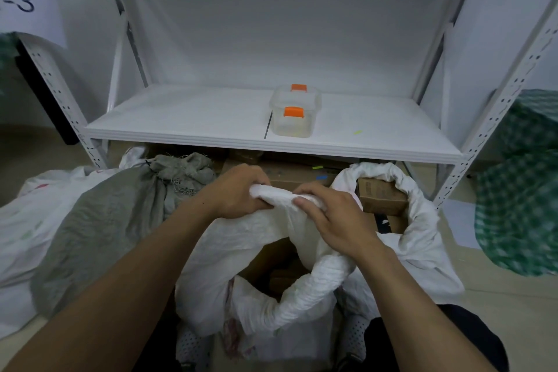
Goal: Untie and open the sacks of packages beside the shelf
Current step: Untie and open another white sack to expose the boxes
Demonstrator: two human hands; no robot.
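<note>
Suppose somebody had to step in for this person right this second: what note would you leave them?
Left hand and right hand: both grip the rolled rim of the middle white sack, fingers curled round it.
Done: that sack is open, brown cardboard showing inside; the second white sack on the right is open too, a cardboard box in its mouth.
Left: the grey sack on the left looks bunched shut at its neck; the green checked sack far right, cannot tell.
All lie on the floor before the shelf.
</note>
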